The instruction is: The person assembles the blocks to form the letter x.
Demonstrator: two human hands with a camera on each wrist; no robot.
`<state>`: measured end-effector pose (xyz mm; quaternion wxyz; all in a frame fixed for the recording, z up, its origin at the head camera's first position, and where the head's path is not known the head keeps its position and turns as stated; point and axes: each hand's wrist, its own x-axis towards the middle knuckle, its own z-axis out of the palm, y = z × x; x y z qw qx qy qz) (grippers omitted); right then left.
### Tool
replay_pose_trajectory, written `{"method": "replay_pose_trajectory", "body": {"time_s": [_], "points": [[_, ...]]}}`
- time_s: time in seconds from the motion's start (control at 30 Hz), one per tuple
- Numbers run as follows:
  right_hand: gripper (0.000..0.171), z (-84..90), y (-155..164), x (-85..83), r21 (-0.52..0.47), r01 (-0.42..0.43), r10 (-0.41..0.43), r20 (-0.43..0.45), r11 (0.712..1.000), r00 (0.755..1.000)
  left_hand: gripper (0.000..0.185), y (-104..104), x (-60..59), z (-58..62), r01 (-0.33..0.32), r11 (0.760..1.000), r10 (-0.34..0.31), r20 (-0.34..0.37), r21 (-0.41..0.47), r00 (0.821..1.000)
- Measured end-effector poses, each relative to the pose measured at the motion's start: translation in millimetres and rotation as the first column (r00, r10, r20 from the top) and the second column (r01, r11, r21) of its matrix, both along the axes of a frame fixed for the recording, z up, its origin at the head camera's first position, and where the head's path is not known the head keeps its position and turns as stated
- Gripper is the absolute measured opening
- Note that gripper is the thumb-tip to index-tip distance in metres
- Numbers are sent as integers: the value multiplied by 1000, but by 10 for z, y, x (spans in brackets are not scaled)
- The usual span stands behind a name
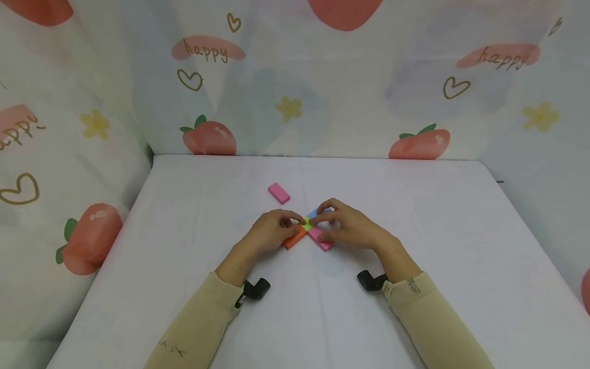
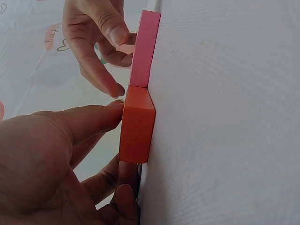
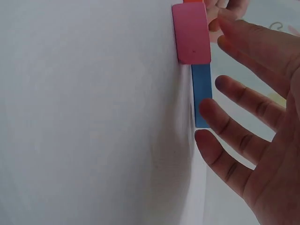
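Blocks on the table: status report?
Left hand by orange block and green block; right hand, fingers spread, at near pink block and blue block. Far pink block lies apart. No obstruction visible.

From the person's side of the near pink rectangular block (image 1: 319, 241), the head camera is looking forward and down, standing well back and taking in the white cloth-covered table (image 1: 299, 318) around it and the pale fruit-and-heart-printed backdrop (image 1: 322, 77) beyond it. The black left wrist camera (image 1: 257, 289) is facing that block closely from low on its near left, its picture lying sideways; the black right wrist camera (image 1: 371, 281) is doing likewise from its near right. All three are sharing that block and the orange rectangular block (image 2: 137, 131) beside it.
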<state>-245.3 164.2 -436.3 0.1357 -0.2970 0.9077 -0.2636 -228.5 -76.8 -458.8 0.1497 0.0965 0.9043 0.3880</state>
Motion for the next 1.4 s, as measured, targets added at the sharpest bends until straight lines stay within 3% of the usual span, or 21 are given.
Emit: {"method": "replay_pose_trajectory", "body": {"time_s": [0.33, 0.83, 1.4], "points": [[31, -23, -29, 13, -2, -26, 26, -17, 1000, 1000, 16, -15, 30, 9, -17, 1000, 17, 1, -8, 1000], [33, -52, 0, 52, -2, 21, -21, 14, 1000, 1000, 16, 0, 24, -3, -4, 1000, 4, -5, 12, 1000], [34, -138, 46, 28, -94, 20, -12, 87, 995, 996, 15, 29, 55, 32, -15, 1000, 15, -12, -2, 1000]]}}
